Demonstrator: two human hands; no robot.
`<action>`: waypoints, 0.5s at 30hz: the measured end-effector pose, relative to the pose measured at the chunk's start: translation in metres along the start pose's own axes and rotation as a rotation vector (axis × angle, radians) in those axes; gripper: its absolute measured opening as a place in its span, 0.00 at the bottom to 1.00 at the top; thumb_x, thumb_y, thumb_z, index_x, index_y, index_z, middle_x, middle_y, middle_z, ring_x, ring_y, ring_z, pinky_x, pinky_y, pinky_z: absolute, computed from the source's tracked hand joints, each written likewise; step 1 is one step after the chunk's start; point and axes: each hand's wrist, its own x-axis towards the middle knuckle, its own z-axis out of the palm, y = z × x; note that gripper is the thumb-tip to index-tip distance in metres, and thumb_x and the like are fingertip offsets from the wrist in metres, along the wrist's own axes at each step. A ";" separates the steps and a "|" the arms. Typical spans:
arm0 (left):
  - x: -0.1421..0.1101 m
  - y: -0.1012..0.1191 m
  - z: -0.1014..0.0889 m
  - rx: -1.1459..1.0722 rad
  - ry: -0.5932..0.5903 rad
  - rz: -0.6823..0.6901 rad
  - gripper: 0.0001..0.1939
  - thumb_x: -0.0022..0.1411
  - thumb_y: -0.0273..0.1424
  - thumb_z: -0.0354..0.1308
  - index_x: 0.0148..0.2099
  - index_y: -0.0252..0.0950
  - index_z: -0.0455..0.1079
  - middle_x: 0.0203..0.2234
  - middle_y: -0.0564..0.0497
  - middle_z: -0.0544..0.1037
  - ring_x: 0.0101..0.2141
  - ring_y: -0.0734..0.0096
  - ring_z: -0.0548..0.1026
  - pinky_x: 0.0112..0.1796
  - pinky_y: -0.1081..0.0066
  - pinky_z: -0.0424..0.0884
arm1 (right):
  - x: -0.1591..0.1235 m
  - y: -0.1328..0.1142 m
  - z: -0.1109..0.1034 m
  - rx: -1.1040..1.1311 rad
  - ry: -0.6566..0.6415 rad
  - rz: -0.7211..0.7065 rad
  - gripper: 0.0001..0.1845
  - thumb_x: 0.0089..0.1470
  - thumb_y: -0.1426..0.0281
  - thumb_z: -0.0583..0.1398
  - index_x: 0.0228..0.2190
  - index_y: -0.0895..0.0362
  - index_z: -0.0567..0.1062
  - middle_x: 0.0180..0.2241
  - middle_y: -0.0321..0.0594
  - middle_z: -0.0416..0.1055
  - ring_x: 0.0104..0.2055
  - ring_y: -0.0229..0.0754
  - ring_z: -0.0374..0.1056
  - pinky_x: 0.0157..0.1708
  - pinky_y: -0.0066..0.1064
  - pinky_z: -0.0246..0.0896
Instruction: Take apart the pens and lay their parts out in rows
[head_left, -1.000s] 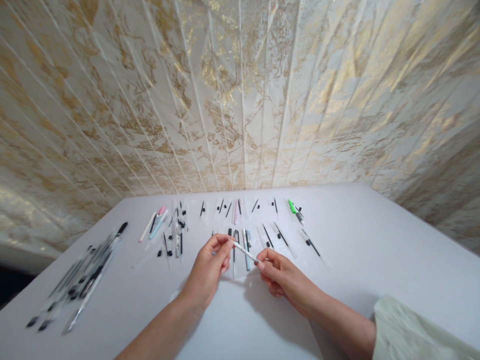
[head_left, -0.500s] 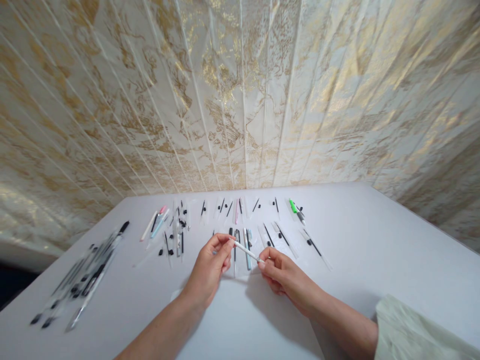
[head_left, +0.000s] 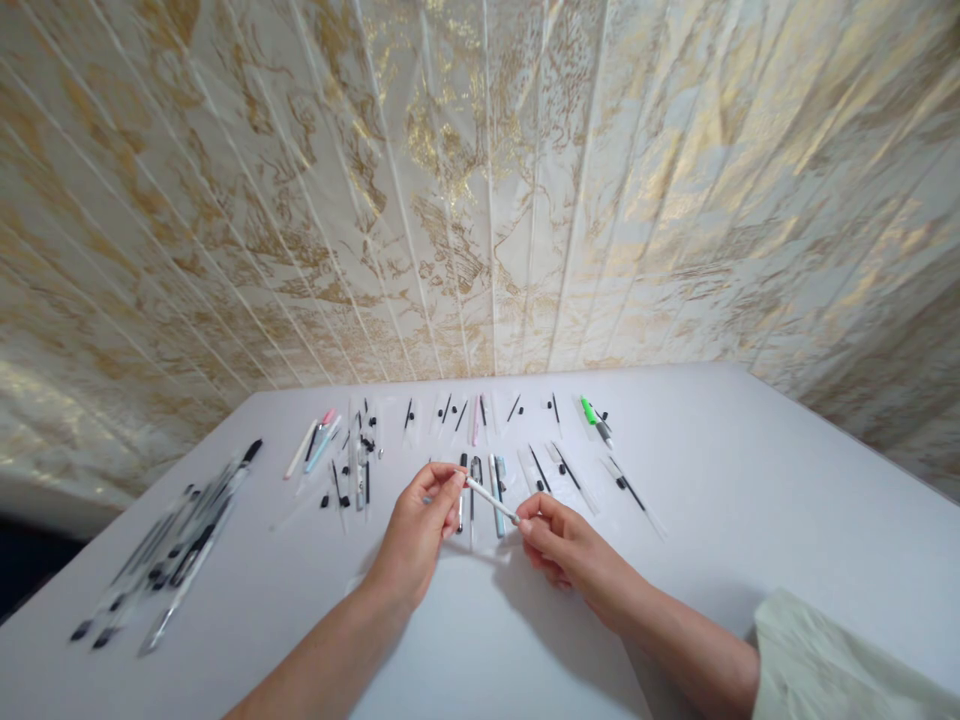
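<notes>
A slim white pen (head_left: 491,498) is held up over the table between my two hands, slanting down to the right. My left hand (head_left: 424,520) pinches its upper left end between thumb and fingers. At the lower right end, my right hand (head_left: 559,540) has it between thumb and forefinger; the fingers hide that tip. Just behind the pen lie a light blue pen (head_left: 500,510) and several dark refills and pen parts, some partly hidden by my left hand.
On the white table (head_left: 750,500), pen parts in clear sleeves lie in loose rows. A bundle of clear pens with black caps (head_left: 180,560) is at the left, pastel pens (head_left: 319,445) behind it. A green pen (head_left: 589,412) lies far right. Patterned gold-white sheeting (head_left: 480,200) hangs behind.
The pen has turned slightly between my fingers, and the markings seen on it earlier no longer show. Both hands stay almost in place. The view has shifted a little.
</notes>
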 end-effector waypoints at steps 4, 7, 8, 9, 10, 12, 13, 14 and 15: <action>0.000 0.001 0.000 0.004 0.014 0.005 0.16 0.50 0.40 0.64 0.35 0.35 0.68 0.17 0.60 0.61 0.18 0.84 0.56 0.18 0.81 0.50 | 0.000 0.001 -0.001 -0.003 -0.038 0.008 0.21 0.56 0.51 0.53 0.34 0.57 0.68 0.18 0.28 0.59 0.16 0.28 0.43 0.16 0.24 0.37; 0.002 0.000 -0.002 0.006 0.026 0.018 0.16 0.50 0.40 0.63 0.35 0.35 0.68 0.17 0.60 0.61 0.18 0.83 0.55 0.18 0.81 0.49 | 0.002 0.004 -0.003 -0.049 0.012 -0.013 0.20 0.54 0.52 0.56 0.31 0.57 0.67 0.18 0.27 0.57 0.16 0.28 0.44 0.16 0.24 0.37; 0.003 -0.001 -0.002 0.004 0.032 0.023 0.16 0.50 0.41 0.64 0.35 0.35 0.68 0.17 0.60 0.61 0.18 0.83 0.56 0.18 0.81 0.49 | 0.004 0.005 -0.004 -0.061 0.039 -0.038 0.19 0.53 0.52 0.58 0.30 0.56 0.66 0.18 0.27 0.57 0.16 0.28 0.45 0.16 0.23 0.38; 0.004 -0.002 -0.003 0.002 0.037 0.029 0.16 0.50 0.41 0.64 0.36 0.35 0.68 0.18 0.60 0.62 0.18 0.84 0.56 0.18 0.81 0.49 | 0.004 0.007 -0.004 -0.067 0.064 -0.067 0.19 0.52 0.53 0.59 0.30 0.56 0.65 0.19 0.26 0.57 0.17 0.28 0.45 0.16 0.23 0.39; 0.006 -0.003 -0.004 -0.001 0.042 0.037 0.16 0.50 0.41 0.64 0.36 0.35 0.68 0.19 0.59 0.63 0.18 0.84 0.56 0.18 0.81 0.50 | 0.005 0.007 -0.005 -0.073 0.082 -0.091 0.18 0.52 0.53 0.59 0.30 0.56 0.65 0.20 0.26 0.57 0.17 0.28 0.46 0.16 0.23 0.39; 0.007 -0.004 -0.006 -0.005 0.047 0.052 0.16 0.50 0.40 0.64 0.36 0.35 0.68 0.20 0.59 0.64 0.19 0.84 0.56 0.18 0.81 0.50 | 0.005 0.008 -0.006 -0.080 0.093 -0.100 0.18 0.52 0.53 0.59 0.32 0.55 0.66 0.21 0.27 0.58 0.17 0.28 0.46 0.16 0.23 0.40; 0.008 -0.004 -0.006 -0.004 0.049 0.056 0.16 0.50 0.40 0.64 0.36 0.35 0.68 0.21 0.58 0.64 0.19 0.84 0.56 0.18 0.81 0.50 | 0.004 0.007 -0.006 -0.086 0.089 -0.087 0.18 0.54 0.52 0.57 0.34 0.55 0.67 0.21 0.28 0.58 0.17 0.29 0.46 0.17 0.23 0.40; 0.008 -0.005 -0.007 -0.001 0.049 0.056 0.16 0.51 0.40 0.64 0.37 0.35 0.68 0.21 0.58 0.64 0.19 0.85 0.56 0.18 0.81 0.50 | 0.003 0.007 -0.006 -0.097 0.080 -0.072 0.19 0.56 0.51 0.54 0.35 0.55 0.68 0.20 0.28 0.58 0.17 0.29 0.47 0.17 0.24 0.41; 0.009 -0.005 -0.007 0.002 0.051 0.053 0.16 0.51 0.40 0.64 0.37 0.35 0.68 0.20 0.59 0.64 0.19 0.85 0.56 0.18 0.81 0.50 | 0.003 0.006 -0.007 -0.115 0.071 -0.061 0.21 0.57 0.51 0.51 0.35 0.56 0.69 0.19 0.29 0.57 0.17 0.30 0.47 0.17 0.24 0.41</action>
